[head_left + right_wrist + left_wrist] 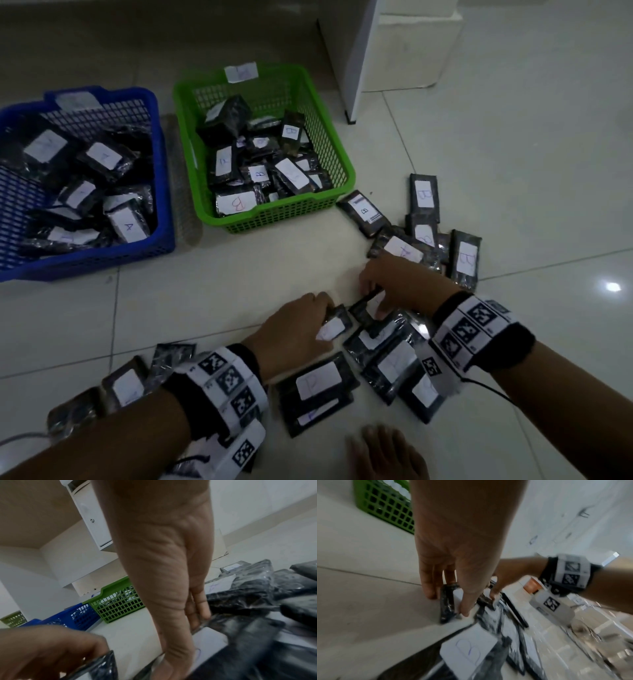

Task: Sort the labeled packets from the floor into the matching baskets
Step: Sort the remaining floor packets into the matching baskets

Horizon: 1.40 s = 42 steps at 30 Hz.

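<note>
Black packets with white labels lie scattered on the tiled floor. My left hand (pixel 325 315) pinches one packet (pixel 447 604) between fingers and thumb, tipped up on its edge just off the tiles. Right beside it, my right hand (pixel 375 298) grips another packet (pixel 209 639) at the edge of the pile, fingers above and thumb below. I cannot read either label. The blue basket (pixel 164 205) at the left holds packets marked A. The green basket (pixel 281 219) in the middle holds packets marked B.
Loose packets marked B (pixel 364 212) and A (pixel 404 250) lie right of the green basket, with more under my wrists (pixel 317 380). A white cabinet (pixel 356 61) stands behind. A bare foot (pixel 387 452) shows at the bottom edge.
</note>
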Available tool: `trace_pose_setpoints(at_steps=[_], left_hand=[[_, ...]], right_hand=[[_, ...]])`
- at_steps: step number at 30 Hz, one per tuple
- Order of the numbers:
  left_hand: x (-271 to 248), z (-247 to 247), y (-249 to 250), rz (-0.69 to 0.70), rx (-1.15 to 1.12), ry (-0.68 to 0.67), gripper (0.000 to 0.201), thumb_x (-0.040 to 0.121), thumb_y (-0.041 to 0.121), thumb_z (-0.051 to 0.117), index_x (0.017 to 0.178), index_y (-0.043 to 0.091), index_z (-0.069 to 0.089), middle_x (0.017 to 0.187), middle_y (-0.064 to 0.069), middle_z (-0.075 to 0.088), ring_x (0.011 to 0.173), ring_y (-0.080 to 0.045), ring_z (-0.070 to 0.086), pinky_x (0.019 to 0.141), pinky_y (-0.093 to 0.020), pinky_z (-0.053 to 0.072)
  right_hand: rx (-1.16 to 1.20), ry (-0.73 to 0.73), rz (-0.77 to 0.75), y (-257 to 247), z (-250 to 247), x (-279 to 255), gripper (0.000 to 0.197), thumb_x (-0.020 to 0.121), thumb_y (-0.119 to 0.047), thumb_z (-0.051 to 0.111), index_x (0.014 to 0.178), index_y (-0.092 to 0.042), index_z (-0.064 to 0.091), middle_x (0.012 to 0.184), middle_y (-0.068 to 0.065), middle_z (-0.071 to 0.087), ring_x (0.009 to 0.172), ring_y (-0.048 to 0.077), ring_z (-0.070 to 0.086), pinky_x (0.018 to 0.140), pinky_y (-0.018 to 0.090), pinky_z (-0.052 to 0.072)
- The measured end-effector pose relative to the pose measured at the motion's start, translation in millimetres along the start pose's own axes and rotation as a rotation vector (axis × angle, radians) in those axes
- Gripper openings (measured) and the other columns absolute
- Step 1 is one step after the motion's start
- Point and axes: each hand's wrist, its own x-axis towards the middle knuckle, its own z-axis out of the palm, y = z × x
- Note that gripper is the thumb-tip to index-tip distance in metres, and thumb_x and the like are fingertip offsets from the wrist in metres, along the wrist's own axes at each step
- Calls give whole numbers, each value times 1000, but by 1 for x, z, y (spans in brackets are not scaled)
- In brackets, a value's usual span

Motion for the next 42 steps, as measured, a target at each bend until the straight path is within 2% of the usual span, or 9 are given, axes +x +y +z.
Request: trace_pose_setpoints(at_steps=[3, 7, 14, 17, 20, 25, 32, 36, 42], left_hand=[[3, -27, -10, -11, -119, -122, 25, 89, 33, 73, 107, 19, 64, 98, 6, 61, 86, -8, 57, 70, -21, 44], [1, -79, -19, -78, -257, -108, 30, 87, 31, 77, 115, 24, 69, 104, 8, 71, 93, -7, 66, 84, -25, 54], [-19, -174, -35, -204, -783, 385, 27, 92, 17, 71, 114, 32, 71, 115, 2, 73, 97, -7, 71, 82, -25, 58], [-18, -198, -51, -249, -623, 588, 29, 96, 13, 66, 119, 30, 68, 115, 2, 71, 99, -11, 70, 83, -22, 55], [-6, -216, -64, -291, -323, 654, 32, 98, 12, 62, 129, 21, 64, 118, 5, 65, 108, -10, 61, 84, -19, 44], [29, -226, -83, -345, -270, 701, 37, 98, 10, 59, 136, 14, 58, 130, -1, 60, 110, -12, 55, 88, -23, 45], [79, -223, -97, -381, -691, 705, 52, 97, 6, 60, 146, 14, 46, 144, -3, 52, 122, -23, 57, 99, -45, 54], [73, -227, -104, -328, -632, 747, 55, 94, 8, 62, 146, 18, 49, 140, 4, 54, 123, -12, 55, 100, -28, 49], [-9, -224, -113, -177, -268, 768, 20, 93, 19, 67, 110, 29, 72, 105, 16, 69, 81, 14, 61, 76, -6, 49]], right_hand=[[-21, -22, 34, 0, -4, 2, 43, 57, -27, 90, 92, -22, 66, 98, -7, 57, 92, 17, 58, 82, 37, 53], [11, -115, -21, -7, -10, 13, 35, 59, -27, 89, 83, -30, 64, 90, -10, 59, 87, 16, 60, 80, 36, 55], [515, 30, -211, -42, -98, 10, 13, 81, -26, 76, 92, -25, 70, 85, -14, 71, 74, 0, 66, 68, 17, 50], [472, 338, -207, -56, -139, 27, 12, 84, -20, 73, 96, -19, 71, 90, -8, 70, 71, -5, 63, 67, 8, 47], [202, 606, -180, -65, -173, 66, 19, 84, -18, 72, 101, -11, 72, 96, 3, 71, 86, 11, 65, 76, 16, 46], [80, 711, 51, -60, -200, 127, 25, 87, -27, 66, 94, -4, 74, 96, 11, 73, 94, 25, 66, 89, 33, 50], [71, 760, 224, -52, -200, 174, 32, 91, -27, 59, 96, 3, 70, 100, 19, 70, 98, 33, 64, 89, 38, 52], [63, 708, 226, -55, -191, 185, 35, 90, -29, 60, 99, 4, 67, 104, 21, 66, 102, 37, 61, 84, 34, 47], [171, 854, -148, -122, -163, 158, 15, 81, -11, 60, 87, -3, 70, 85, 13, 70, 79, 22, 63, 73, 33, 53]])
